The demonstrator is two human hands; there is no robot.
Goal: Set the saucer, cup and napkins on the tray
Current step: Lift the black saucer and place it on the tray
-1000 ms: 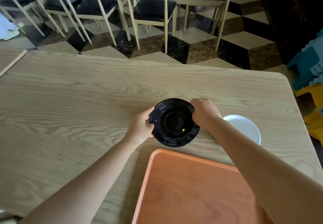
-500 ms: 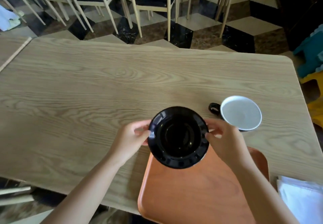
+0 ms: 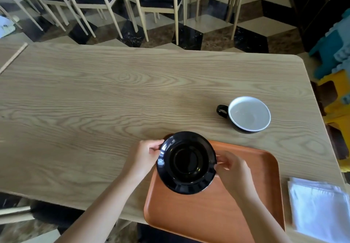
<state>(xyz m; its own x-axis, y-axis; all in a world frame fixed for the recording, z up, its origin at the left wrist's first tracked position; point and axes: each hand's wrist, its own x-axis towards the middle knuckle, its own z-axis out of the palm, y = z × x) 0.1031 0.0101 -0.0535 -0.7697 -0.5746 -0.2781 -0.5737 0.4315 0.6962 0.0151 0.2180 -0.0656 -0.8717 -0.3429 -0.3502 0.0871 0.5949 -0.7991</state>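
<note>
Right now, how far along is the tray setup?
Nothing is fully placed yet. In hand: the black saucer, held by the left hand and right hand over the orange tray. Left: the cup on the table and the white napkins beside the tray.

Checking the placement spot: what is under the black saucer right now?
The orange tray's far-left corner lies under the black saucer, which both hands, left and right, hold by its rim. The saucer covers that corner, so contact with the tray cannot be seen.
</note>
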